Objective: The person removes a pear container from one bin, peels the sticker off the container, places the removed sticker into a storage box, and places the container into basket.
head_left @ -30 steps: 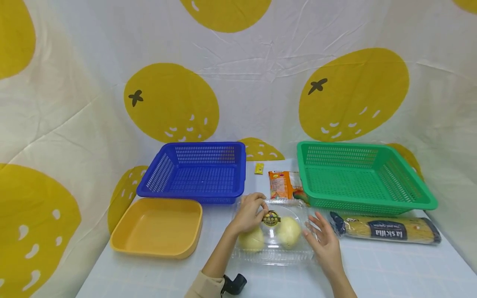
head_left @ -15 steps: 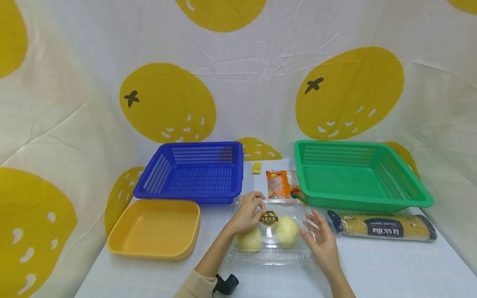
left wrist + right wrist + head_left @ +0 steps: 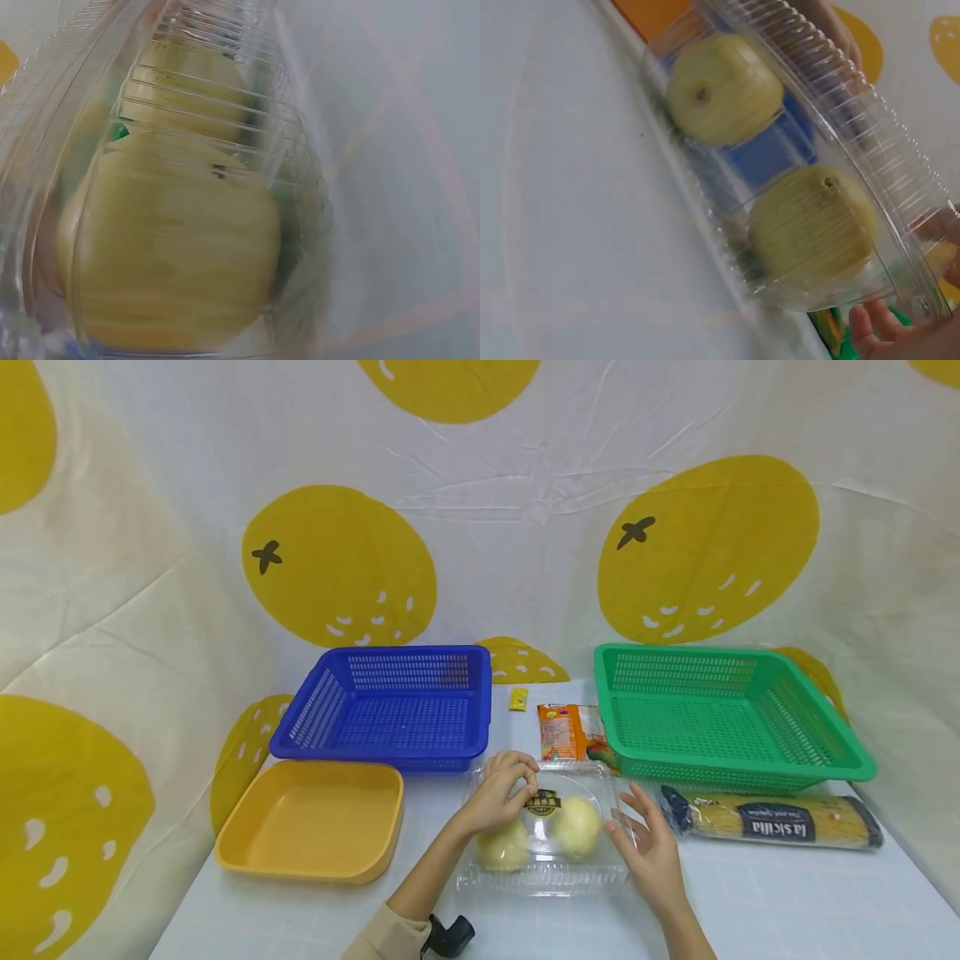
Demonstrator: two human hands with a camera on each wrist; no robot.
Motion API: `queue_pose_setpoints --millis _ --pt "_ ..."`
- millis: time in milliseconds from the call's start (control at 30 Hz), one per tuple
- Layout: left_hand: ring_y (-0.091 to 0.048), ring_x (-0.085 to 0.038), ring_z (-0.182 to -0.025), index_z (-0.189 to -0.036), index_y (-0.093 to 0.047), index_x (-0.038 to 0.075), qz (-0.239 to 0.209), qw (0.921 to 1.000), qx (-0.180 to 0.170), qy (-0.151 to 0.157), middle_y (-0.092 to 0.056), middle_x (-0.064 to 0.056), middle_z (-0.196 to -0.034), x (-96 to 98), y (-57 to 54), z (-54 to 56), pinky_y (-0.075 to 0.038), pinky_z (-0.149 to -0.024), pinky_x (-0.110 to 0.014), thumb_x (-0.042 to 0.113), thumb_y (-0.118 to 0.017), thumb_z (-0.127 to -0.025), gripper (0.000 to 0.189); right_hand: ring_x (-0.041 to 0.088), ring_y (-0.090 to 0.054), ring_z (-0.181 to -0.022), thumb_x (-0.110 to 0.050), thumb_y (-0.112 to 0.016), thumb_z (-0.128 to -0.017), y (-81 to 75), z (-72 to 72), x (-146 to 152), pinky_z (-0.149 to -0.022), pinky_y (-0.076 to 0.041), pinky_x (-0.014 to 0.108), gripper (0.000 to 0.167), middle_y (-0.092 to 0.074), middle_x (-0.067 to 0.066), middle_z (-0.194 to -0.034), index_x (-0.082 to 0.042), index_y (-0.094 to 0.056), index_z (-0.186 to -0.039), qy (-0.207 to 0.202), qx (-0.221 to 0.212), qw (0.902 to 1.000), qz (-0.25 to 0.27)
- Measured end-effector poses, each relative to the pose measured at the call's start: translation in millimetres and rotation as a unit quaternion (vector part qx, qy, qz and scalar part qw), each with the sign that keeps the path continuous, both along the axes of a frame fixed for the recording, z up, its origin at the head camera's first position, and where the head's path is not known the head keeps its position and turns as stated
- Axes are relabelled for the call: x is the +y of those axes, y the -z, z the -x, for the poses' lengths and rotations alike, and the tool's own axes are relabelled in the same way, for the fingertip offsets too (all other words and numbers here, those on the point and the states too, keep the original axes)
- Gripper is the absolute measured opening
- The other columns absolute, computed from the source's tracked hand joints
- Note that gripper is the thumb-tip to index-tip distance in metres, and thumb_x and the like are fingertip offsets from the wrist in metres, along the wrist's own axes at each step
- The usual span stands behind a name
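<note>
A clear plastic clamshell container (image 3: 540, 877) lies on the table in front of me. Inside, under its ribbed lid, sit two round, pale yellow fruits (image 3: 577, 828); the left wrist view shows one fruit (image 3: 172, 240) close up through the wall. My left hand (image 3: 498, 793) is over the container's back left part, fingers bent beside the dark label (image 3: 543, 802). Whether its fingertips pinch the plastic is unclear. At the right end, my right hand (image 3: 651, 852) holds the rim, its thumb and fingers (image 3: 874, 322) on either side of it in the right wrist view.
Behind the container stand a blue basket (image 3: 375, 761) and a green basket (image 3: 742, 770). A yellow tray (image 3: 311, 827) is at the left, a spaghetti pack (image 3: 780, 820) at the right. An orange packet (image 3: 562, 731) and a small yellow sachet (image 3: 518, 698) lie between the baskets.
The whole view shifts slightly as the head moves. Both hands stay at the container in nearly the same pose.
</note>
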State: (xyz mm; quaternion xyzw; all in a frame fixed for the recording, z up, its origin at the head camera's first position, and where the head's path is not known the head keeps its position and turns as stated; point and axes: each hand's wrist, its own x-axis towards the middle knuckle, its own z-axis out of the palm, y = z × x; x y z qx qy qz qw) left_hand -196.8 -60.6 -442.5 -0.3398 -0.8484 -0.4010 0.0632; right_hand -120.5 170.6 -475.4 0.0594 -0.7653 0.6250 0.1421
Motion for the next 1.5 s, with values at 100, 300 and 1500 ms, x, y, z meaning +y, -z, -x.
queue_pose_setpoints --millis 100,300,1500 --pt "-0.044 -0.028 -0.11 -0.076 -0.054 0.008 0.006 1.0 0.002 -0.001 -0.059 -0.015 -0.11 1.2 -1.0 -0.1 -0.023 -0.103 -0.051 0.002 -0.056 -0.085 0.011 0.039 -0.051 -0.112 -0.004 -0.058 -0.091 -2.2 0.5 1 -0.081 -0.047 0.012 0.065 -0.036 0.031 -0.136 0.001 -0.025 -0.146 0.0 -0.051 0.9987 0.002" --pt "-0.046 -0.026 -0.106 -0.077 -0.054 0.006 0.02 0.9995 0.018 -0.015 -0.06 -0.01 -0.1 7.8 -6.3 -8.3 -0.03 -0.1 -0.046 -0.003 -0.057 -0.083 0.011 0.044 -0.05 -0.111 -0.009 -0.06 -0.091 -8.1 1.8 3 -0.076 -0.047 0.013 0.065 -0.04 0.031 -0.135 0.0 -0.026 -0.146 0.002 -0.124 0.9923 -0.013" --pt "-0.051 -0.013 -0.079 -0.079 -0.061 0.005 -0.043 0.9988 -0.023 0.002 -0.061 -0.004 -0.078 2.7 -16.7 -27.1 -0.044 -0.079 -0.031 0.002 -0.058 -0.085 0.007 0.011 -0.05 -0.069 -0.012 -0.061 -0.089 -16.1 4.7 1 -0.058 -0.045 0.023 0.072 -0.052 0.013 -0.098 -0.001 -0.021 -0.148 0.006 -0.25 0.9683 0.006"
